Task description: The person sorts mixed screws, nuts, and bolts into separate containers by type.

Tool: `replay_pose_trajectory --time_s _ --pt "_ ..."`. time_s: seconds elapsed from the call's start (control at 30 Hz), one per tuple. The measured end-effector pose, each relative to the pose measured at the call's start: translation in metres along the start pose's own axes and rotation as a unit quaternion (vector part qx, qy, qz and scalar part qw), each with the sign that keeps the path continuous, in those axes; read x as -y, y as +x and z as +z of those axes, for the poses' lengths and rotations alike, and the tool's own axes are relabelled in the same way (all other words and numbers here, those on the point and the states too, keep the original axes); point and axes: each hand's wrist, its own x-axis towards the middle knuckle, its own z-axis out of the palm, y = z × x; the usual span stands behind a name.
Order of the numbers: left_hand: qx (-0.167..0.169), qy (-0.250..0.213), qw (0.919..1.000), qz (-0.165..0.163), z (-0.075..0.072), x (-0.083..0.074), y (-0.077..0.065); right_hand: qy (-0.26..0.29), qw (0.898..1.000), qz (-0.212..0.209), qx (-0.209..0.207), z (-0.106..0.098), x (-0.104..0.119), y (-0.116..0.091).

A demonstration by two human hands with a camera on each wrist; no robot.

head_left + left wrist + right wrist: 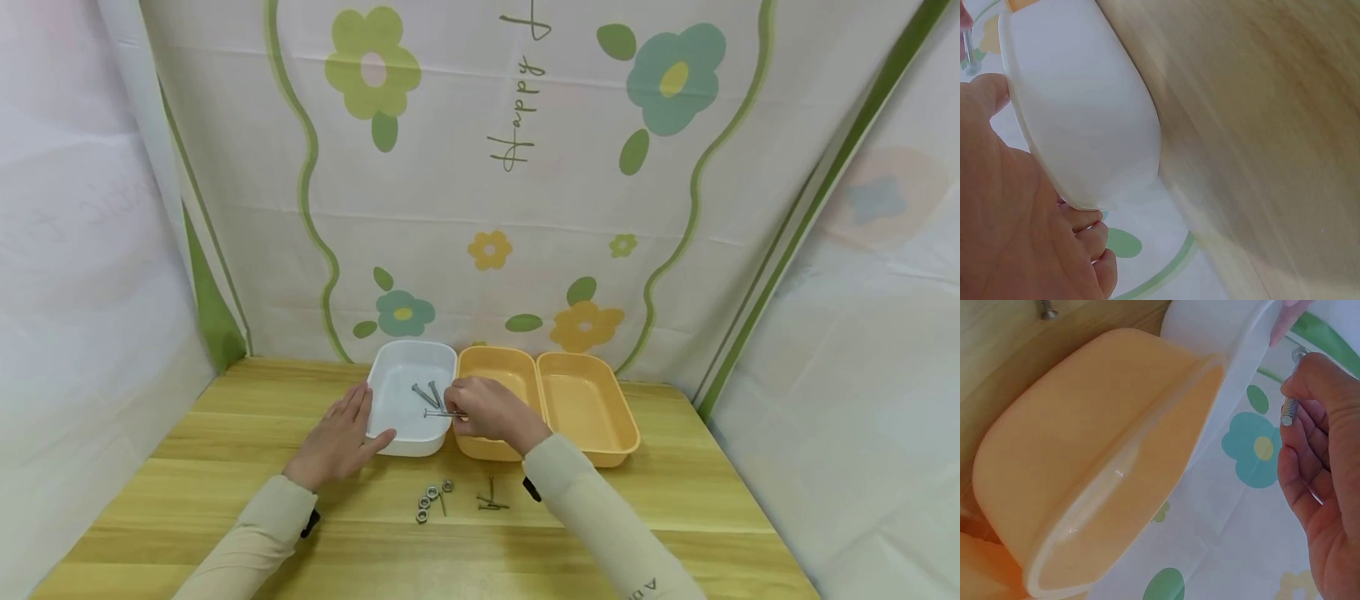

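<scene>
Bolt point(1289, 410) sits pinched in the right hand point(489, 407), jutting leftward.

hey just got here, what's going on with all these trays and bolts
A person is handling metal bolts over a row of trays. The right hand pinches a bolt above the right side of the white tray, where other bolts already lie. The left hand rests at that tray's near-left corner. Two yellow trays stand to the right. On the table in front lie four nuts and some small screws.
</scene>
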Motion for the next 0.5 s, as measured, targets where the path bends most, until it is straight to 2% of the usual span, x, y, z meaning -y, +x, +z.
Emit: replay_pose_trajectory --time_s 0.23,0.5 --pt "0.000 -0.001 1.0000 0.002 -0.001 0.000 -0.001 0.000 0.999 0.029 0.017 0.004 0.001 0.019" --pt "0.004 -0.002 1.0000 0.003 -0.002 -0.001 -0.001 0.014 0.998 0.056 0.012 0.016 0.011 0.033"
